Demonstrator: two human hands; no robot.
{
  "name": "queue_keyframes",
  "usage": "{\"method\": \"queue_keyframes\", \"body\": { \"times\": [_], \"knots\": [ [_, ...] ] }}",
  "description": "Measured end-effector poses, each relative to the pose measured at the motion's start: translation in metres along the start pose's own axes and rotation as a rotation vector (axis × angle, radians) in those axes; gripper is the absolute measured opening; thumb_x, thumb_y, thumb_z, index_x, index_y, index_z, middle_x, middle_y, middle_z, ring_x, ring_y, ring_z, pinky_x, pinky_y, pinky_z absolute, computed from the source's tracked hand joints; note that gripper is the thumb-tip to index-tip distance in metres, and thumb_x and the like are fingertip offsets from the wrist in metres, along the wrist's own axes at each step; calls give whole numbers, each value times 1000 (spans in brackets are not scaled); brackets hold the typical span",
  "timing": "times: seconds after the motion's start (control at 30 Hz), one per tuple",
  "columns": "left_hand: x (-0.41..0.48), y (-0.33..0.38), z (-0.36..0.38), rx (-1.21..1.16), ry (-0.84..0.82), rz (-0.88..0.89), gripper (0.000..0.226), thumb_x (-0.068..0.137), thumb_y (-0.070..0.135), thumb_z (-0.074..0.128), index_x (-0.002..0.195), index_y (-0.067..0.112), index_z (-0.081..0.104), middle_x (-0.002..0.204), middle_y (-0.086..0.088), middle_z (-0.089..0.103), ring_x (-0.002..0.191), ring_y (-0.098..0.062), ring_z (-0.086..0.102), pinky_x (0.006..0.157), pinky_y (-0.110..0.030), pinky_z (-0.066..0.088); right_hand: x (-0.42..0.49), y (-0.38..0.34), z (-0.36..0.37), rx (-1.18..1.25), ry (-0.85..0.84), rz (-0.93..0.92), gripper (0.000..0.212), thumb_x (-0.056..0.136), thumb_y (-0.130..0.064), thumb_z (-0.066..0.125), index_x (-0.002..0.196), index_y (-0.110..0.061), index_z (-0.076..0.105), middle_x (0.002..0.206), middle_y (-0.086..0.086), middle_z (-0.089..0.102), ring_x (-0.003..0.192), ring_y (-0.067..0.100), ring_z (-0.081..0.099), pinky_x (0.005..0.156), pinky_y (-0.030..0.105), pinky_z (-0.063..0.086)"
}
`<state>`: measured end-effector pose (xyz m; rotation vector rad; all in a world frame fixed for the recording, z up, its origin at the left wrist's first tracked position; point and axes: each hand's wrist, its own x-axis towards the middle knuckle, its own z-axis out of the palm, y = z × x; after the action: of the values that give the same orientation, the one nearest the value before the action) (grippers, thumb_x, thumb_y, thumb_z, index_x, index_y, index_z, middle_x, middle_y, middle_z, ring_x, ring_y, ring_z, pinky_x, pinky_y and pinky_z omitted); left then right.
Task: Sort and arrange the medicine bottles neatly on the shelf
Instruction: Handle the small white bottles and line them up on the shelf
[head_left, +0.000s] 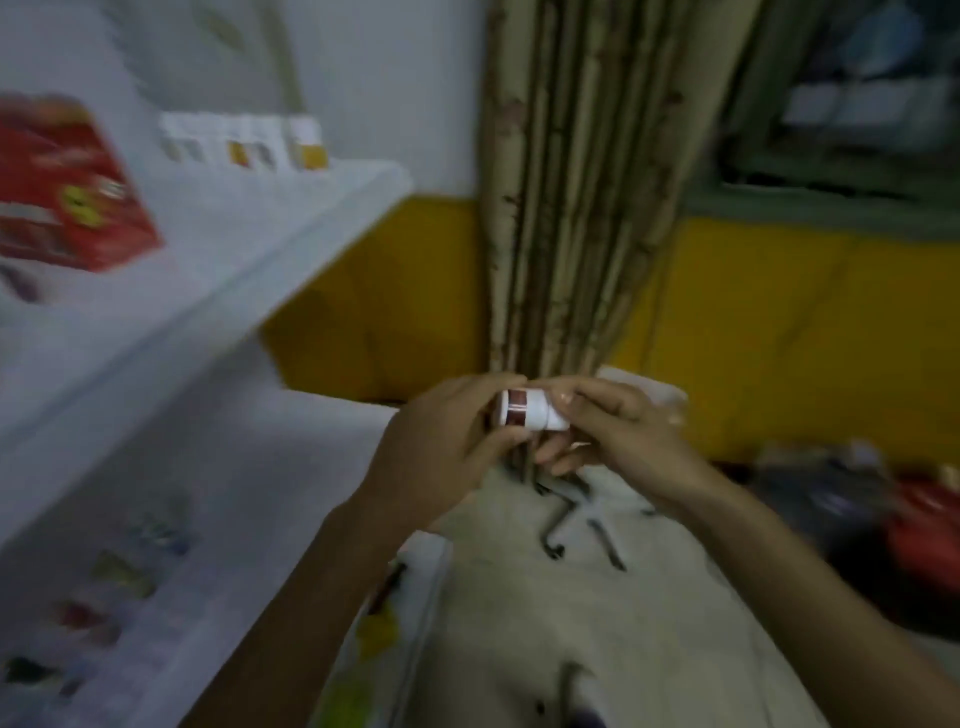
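I am looking down through the head camera. The white shelf (234, 260) is taking up the whole left side, its upper board slanting away toward the wall. Right of it the striped curtain (571, 208) is hanging down to the floor, against a wall with a yellow band.

On the upper board a red box (67, 197) is standing near the front. A row of small white packs (244, 140) is lining the back edge against the wall, upright and side by side. To me that looks like the tidy line this sorting is aiming for. The lower board is carrying small coloured items, too blurred for me to name.

Both hands are working out in the air to the right of the shelf, in front of the curtain's foot. The left hand (441, 447) is wrapping its fingers round one end of the small white bottle (530, 410). The right hand (618, 431) is pinching the other end with thumb and fingertips. The bottle is lying on its side between them, dark red label band facing up, and is touching no board.

I am judging that the two-handed hold is there to turn the bottle and read the label, or to check the cap, before a slot is chosen. The blur is hiding which. The placing itself is not yet done.
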<state>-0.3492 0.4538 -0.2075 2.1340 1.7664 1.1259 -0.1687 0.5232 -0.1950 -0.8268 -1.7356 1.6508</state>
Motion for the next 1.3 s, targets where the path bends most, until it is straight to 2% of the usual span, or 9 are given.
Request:
{"method": "queue_keyframes", "body": {
  "times": [0.17, 0.33, 0.43, 0.53, 0.73, 0.93, 1.0, 1.13, 1.3],
  "knots": [
    [-6, 12, 111, -309, -327, -82, 38, 84, 34, 64, 121, 28, 56, 111, 7, 65, 98, -11, 64, 84, -30, 52, -77, 71, -46, 125, 299, 244, 19, 97, -17, 53, 109, -14, 67, 95, 12, 72, 74, 25, 71, 65, 32, 58],
    [16, 18, 200, -373, -526, -134, 46, 85, 36, 62, 129, 25, 56, 119, 3, 65, 100, -14, 65, 87, -44, 54, -102, 111, -101, 76, 373, 368, 25, 95, -19, 57, 120, -16, 63, 99, 9, 72, 80, 23, 72, 71, 30, 58],
    [36, 30, 252, -378, -565, -170, 45, 88, 25, 65, 132, 27, 53, 120, 2, 65, 99, -14, 66, 87, -40, 54, -103, 133, -150, 23, 399, 408, 31, 95, -20, 57, 126, -20, 56, 106, 11, 69, 79, 19, 72, 68, 25, 57],
    [56, 43, 297, -410, -564, -190, 42, 90, 24, 63, 131, 27, 53, 123, 4, 61, 106, -12, 62, 87, -27, 52, -99, 149, -200, -45, 422, 415, 29, 95, -20, 57, 123, -21, 53, 101, 9, 69, 74, 16, 71, 65, 25, 56],
    [88, 46, 348, -435, -546, -351, 50, 85, 53, 52, 129, 29, 54, 112, 7, 65, 98, -9, 64, 86, -41, 54, -68, 175, -279, -146, 327, 456, 21, 93, -22, 60, 113, -16, 55, 93, 8, 72, 72, 17, 72, 66, 32, 54],
    [129, 2, 372, -480, -450, -518, 60, 80, 62, 49, 123, 21, 58, 108, 2, 67, 100, -11, 63, 91, -38, 52, 17, 205, -317, -296, 174, 393, 22, 91, -23, 64, 111, -15, 62, 91, 4, 73, 71, 11, 71, 62, 22, 54],
    [146, -22, 383, -481, -411, -543, 72, 77, 73, 47, 118, 16, 60, 102, 0, 70, 96, -11, 65, 89, -37, 53, 51, 218, -326, -365, 147, 358, 19, 90, -25, 65, 108, -17, 62, 90, 5, 74, 71, 13, 71, 63, 27, 57],
    [186, -66, 413, -472, -461, -628, 51, 82, 54, 51, 118, 19, 58, 104, -1, 70, 98, -13, 65, 93, -39, 51, 113, 244, -352, -439, 131, 409, 14, 88, -29, 67, 100, -29, 60, 86, 4, 73, 70, 15, 70, 66, 38, 58],
    [226, -111, 458, -451, -621, -663, 40, 93, 34, 56, 131, 21, 51, 112, 6, 65, 100, -9, 61, 93, -35, 50, 181, 290, -400, -693, 94, 510, 23, 89, -32, 65, 109, -21, 60, 76, -8, 60, 64, 6, 58, 58, 22, 46]
  ]
}}
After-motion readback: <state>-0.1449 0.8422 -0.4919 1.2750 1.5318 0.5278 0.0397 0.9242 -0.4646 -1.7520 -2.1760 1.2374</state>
